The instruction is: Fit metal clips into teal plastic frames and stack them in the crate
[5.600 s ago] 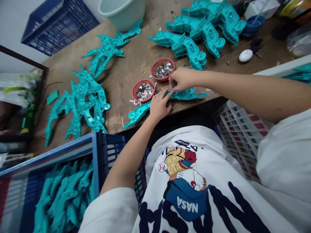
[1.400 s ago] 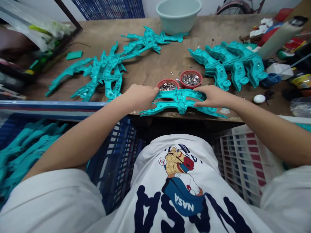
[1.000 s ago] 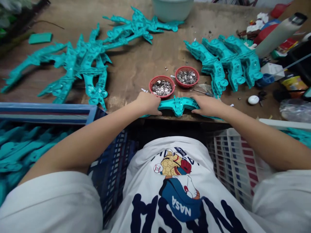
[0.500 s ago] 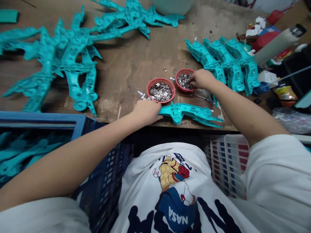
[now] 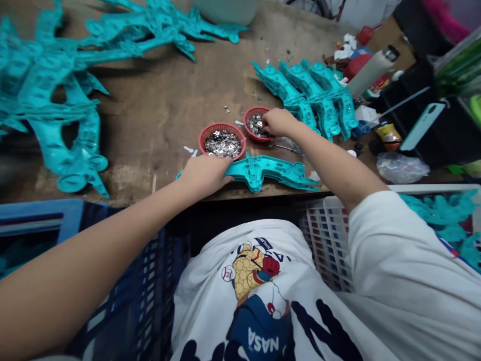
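Observation:
My left hand (image 5: 208, 175) is closed over the left part of a turquoise plastic moulding (image 5: 257, 173), which lies along the table's front edge. Just beyond that hand sits a red basket (image 5: 203, 143) full of small shiny metal pieces (image 5: 223, 144). My right hand (image 5: 280, 123) reaches into a smaller red basket (image 5: 251, 136) of small metal pieces (image 5: 254, 123). Its fingers are bent together among them, and their tips are partly hidden. A thin metal-shafted tool (image 5: 287, 148) lies under my right wrist.
Turquoise mouldings are piled at the left (image 5: 67, 110) and rowed at the right (image 5: 311, 95). A bottle (image 5: 374, 70), a phone (image 5: 423, 126) and a plastic bag (image 5: 402, 168) lie further right. A blue crate (image 5: 71, 215) and a white crate (image 5: 326, 240) flank my body below the table.
My view has turned right, so the table things sit further left, and the phone and more of the white crate show. Both hands stay at the same places: moulding and small basket.

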Action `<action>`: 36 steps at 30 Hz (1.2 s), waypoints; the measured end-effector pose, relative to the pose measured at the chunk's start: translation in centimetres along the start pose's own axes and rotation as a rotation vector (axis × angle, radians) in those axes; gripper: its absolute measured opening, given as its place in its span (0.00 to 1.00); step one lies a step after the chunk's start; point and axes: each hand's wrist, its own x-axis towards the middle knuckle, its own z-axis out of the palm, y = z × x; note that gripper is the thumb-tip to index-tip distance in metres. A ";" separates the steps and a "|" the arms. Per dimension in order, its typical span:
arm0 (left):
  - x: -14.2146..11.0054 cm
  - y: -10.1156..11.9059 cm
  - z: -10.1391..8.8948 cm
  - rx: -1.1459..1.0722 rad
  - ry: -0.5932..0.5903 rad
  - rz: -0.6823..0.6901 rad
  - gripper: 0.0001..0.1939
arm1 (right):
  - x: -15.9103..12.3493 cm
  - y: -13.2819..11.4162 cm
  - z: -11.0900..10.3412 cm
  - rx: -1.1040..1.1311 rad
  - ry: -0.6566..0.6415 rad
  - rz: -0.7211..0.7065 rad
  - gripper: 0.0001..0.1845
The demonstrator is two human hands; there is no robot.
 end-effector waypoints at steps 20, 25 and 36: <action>0.9 0.8 1.7 -0.145 0.060 0.025 0.35 | -12.5 -2.0 -1.3 0.916 0.132 -0.029 0.15; 1.0 1.0 2.1 -0.160 0.100 -0.008 0.30 | -16.5 -1.0 -0.4 1.124 0.035 0.179 0.08; 0.6 0.7 2.1 -0.155 0.096 -0.049 0.30 | -18.0 1.9 1.7 1.040 0.157 0.087 0.18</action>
